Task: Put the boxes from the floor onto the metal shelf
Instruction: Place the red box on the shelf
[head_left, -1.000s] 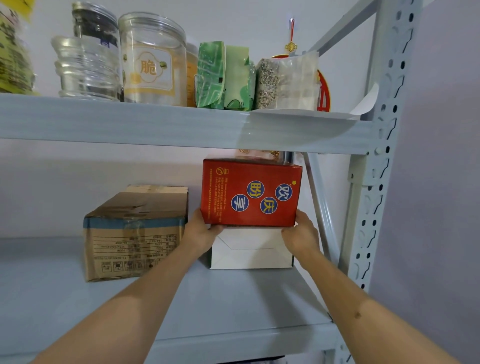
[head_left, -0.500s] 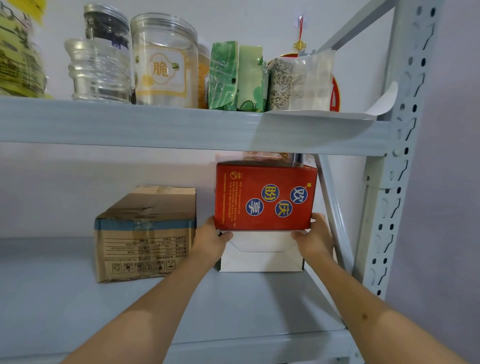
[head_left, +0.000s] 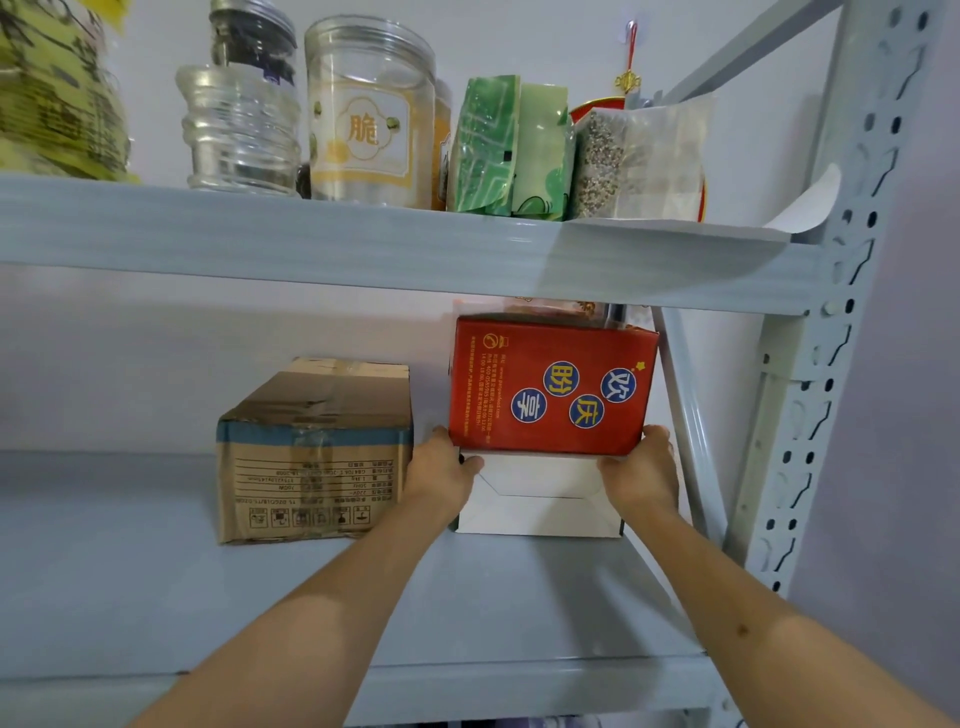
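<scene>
Right of center, the red box is sitting on a white box on the shelf. The left hand and right hand are gripping its lower corners, fingers curled around the sides.

Two bare forearms enter from the lower edge, with no sleeve, watch or glove on either. The left hand and the right hand carry no rings that can be seen, though most fingers are hidden. A small dark spot marks the right forearm.
</scene>
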